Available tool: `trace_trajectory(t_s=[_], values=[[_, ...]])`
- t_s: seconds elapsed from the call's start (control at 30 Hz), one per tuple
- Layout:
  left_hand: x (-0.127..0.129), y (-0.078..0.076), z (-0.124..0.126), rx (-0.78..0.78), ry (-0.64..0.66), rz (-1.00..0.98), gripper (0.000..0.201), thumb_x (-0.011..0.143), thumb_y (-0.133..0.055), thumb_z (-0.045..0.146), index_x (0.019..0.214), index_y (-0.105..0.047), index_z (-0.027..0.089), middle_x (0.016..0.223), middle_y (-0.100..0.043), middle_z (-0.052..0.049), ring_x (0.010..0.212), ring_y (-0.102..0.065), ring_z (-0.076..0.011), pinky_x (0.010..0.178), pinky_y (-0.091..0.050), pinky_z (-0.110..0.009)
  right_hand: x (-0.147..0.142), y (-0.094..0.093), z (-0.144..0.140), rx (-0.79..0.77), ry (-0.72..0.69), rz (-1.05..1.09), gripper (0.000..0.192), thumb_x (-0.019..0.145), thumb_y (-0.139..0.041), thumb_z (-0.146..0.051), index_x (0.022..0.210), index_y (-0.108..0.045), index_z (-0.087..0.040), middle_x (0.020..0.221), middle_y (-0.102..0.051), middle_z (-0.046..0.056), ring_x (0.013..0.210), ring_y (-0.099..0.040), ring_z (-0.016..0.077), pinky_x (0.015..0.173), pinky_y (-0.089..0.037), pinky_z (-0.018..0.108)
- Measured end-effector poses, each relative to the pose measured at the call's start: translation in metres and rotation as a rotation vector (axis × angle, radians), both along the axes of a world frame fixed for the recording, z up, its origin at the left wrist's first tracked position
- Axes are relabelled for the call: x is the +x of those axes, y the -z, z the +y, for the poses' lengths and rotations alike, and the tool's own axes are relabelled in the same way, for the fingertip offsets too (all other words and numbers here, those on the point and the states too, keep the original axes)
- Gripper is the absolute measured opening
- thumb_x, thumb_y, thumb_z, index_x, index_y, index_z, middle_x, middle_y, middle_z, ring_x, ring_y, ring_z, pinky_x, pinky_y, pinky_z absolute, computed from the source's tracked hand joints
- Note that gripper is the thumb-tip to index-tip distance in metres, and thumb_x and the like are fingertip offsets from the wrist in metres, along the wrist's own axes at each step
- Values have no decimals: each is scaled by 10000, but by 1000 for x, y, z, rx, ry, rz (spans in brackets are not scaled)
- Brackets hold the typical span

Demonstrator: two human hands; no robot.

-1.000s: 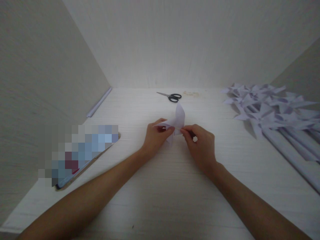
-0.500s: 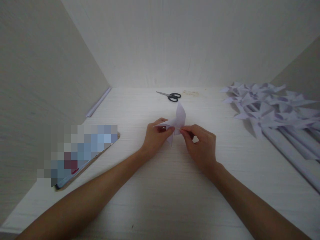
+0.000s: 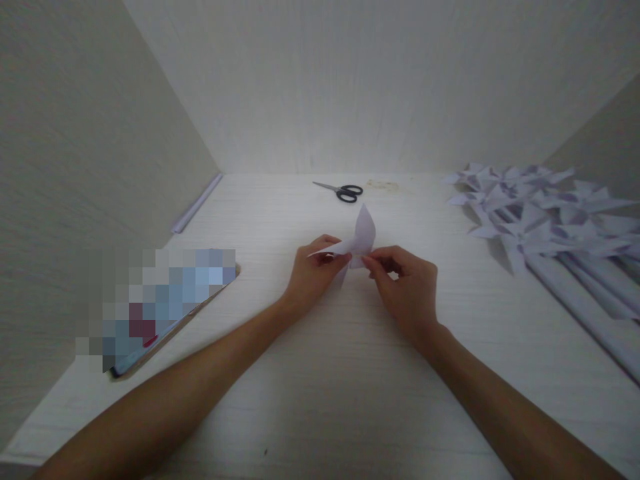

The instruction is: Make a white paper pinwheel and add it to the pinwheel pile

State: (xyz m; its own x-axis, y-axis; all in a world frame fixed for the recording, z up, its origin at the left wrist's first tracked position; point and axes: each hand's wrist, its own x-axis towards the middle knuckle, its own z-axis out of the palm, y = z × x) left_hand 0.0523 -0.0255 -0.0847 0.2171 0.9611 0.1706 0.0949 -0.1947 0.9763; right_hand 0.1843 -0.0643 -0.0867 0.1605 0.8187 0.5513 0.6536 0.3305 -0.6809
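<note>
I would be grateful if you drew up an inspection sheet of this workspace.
Surface: pale, streaked tabletop with a dark speck.
Job's things: curled white paper at centre; paper pinwheels with rolled stems, heaped at right.
Clutter: scissors towards the back; paper roll and pixelated object at left.
Hands: left hand holds the paper; right hand pinched at its edge, grip unclear.
Cables: nothing seen.
Surroundings: pale walls behind and on both sides.

The folded shape (image 3: 367,227) is thin, matt white paper with smooth faces. The pinwheels (image 3: 520,237) at right are dull, sharply creased white paper, and the rolled sticks (image 3: 570,303) are smooth paper. The scissors (image 3: 341,192) have grey metal blades and black handles, probably plastic. The tabletop (image 3: 320,400) has pale, matt, streaked wood grain.
</note>
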Motion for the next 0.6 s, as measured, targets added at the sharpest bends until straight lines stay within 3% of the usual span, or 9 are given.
trace_trajectory(t_s=[0.17,0.37,0.6], values=[[-1,2,0,-5,17,1,71,644,-576,196,673,-577,130,641,-540,11,586,-489,-83,534,-373,-193,-1,-1,0,-91,23,-2,166,738,-540,-259,614,-579,-155,470,-566,-28,427,-522,89,460,-400,204],[-2,3,1,0,23,-8,103,641,-583,227,678,-583,131,660,-565,-2,593,-503,-93,545,-389,-203,-1,-3,-2,18,7,-71,106,699,-573,-193,597,-587,-167,548,-595,-11,482,-513,96,486,-410,221],[-2,4,2,21,-17,16,119,639,-583,232,688,-601,125,685,-583,-17,634,-521,-109,580,-405,-216,1,4,2,-49,-134,294,60,680,-603,-206,652,-627,-159,604,-631,6,503,-572,105,485,-477,230]])
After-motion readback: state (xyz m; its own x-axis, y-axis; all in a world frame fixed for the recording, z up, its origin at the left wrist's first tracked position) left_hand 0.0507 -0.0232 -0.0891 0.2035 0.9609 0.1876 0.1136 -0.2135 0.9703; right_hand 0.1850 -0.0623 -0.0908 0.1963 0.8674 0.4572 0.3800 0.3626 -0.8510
